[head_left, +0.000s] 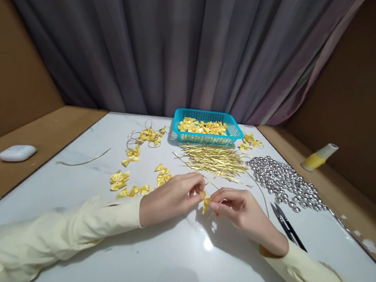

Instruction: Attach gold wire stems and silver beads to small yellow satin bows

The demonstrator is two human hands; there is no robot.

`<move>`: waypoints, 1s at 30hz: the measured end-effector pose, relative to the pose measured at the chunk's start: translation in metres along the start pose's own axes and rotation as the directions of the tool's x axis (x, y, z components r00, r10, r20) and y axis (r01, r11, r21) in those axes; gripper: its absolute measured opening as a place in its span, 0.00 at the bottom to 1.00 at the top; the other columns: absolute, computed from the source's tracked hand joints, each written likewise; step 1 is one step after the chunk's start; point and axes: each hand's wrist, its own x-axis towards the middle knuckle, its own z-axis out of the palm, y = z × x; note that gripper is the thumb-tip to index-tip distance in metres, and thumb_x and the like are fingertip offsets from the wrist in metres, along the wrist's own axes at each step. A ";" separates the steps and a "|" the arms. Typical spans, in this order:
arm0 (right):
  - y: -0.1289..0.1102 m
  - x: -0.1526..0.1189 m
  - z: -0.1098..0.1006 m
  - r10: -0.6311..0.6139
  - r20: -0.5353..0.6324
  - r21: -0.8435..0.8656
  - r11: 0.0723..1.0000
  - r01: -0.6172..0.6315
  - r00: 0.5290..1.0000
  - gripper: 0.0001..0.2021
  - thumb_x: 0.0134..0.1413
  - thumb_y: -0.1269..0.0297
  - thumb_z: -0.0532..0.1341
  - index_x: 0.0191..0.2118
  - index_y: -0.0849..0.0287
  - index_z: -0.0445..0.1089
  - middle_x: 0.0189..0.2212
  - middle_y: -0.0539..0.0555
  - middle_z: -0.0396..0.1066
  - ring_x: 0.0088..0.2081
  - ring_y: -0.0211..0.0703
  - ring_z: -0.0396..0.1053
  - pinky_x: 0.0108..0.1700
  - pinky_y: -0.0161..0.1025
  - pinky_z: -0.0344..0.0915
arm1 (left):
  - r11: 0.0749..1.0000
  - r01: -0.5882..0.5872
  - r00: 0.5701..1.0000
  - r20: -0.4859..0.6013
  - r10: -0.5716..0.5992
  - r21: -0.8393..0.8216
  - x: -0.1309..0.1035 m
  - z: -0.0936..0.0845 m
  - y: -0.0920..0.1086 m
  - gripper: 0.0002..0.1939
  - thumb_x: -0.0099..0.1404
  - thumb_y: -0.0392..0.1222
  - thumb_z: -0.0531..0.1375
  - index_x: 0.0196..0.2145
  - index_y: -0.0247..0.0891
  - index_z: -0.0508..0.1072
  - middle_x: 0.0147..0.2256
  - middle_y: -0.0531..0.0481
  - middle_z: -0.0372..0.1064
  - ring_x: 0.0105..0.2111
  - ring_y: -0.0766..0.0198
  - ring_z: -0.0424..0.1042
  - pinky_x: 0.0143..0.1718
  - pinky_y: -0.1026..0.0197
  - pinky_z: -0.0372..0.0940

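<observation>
Between my fingertips, over the middle of the white table, is a small yellow ribbon bow point(206, 204). My left hand point(176, 196) pinches its left side, thumb and forefinger together. From the other side my right hand point(239, 209) grips the bow, also in a pinch. A thin gold strand shows near the fingers, but how it meets the bow is hidden. Several loose yellow bows point(140, 190) lie left of my left hand. Just beyond both hands spreads a pile of gold twist ties point(215, 160).
A blue basket point(205, 140) of yellow bows stands at the back. Silver beads point(284, 181) and black thread snips point(288, 226) lie to the right. Looped bows point(151, 136) sit at back left. A yellow-wrapped cone point(320, 157) and a white case point(17, 153) flank the table.
</observation>
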 end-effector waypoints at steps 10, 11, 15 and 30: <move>0.000 0.001 0.004 -0.005 -0.028 0.054 0.999 0.007 1.000 0.09 0.51 0.61 0.59 0.29 0.59 0.74 0.34 0.56 0.73 0.35 0.42 0.70 0.40 0.39 0.65 | 0.604 0.499 0.864 0.412 -0.291 -0.622 0.008 0.000 0.006 0.11 0.54 0.37 0.60 0.37 0.34 0.72 0.33 0.47 0.72 0.36 0.63 0.70 0.40 0.60 0.61; 0.001 0.000 0.004 -0.009 -0.033 0.064 0.998 0.011 0.999 0.09 0.51 0.61 0.59 0.29 0.59 0.74 0.34 0.56 0.73 0.36 0.42 0.70 0.40 0.39 0.65 | 0.570 0.508 0.860 0.413 -0.299 -0.646 0.008 0.000 0.005 0.11 0.54 0.37 0.60 0.37 0.34 0.73 0.34 0.48 0.72 0.36 0.63 0.70 0.40 0.60 0.61; -0.003 -0.001 -0.001 -0.043 -0.084 0.066 0.997 0.049 0.995 0.08 0.50 0.61 0.61 0.28 0.59 0.73 0.35 0.55 0.73 0.37 0.41 0.70 0.40 0.39 0.66 | 0.467 0.540 0.839 0.411 -0.356 -0.700 0.008 0.001 -0.001 0.10 0.52 0.38 0.63 0.34 0.34 0.73 0.31 0.49 0.72 0.33 0.66 0.69 0.39 0.62 0.61; -0.002 -0.001 -0.014 0.099 -0.066 0.111 0.990 -0.091 0.993 0.09 0.47 0.58 0.62 0.28 0.58 0.75 0.32 0.54 0.72 0.34 0.41 0.69 0.37 0.39 0.65 | 0.634 0.458 0.889 0.325 -0.323 -0.622 0.012 -0.007 0.006 0.08 0.53 0.39 0.62 0.33 0.35 0.72 0.31 0.49 0.72 0.32 0.65 0.69 0.36 0.62 0.61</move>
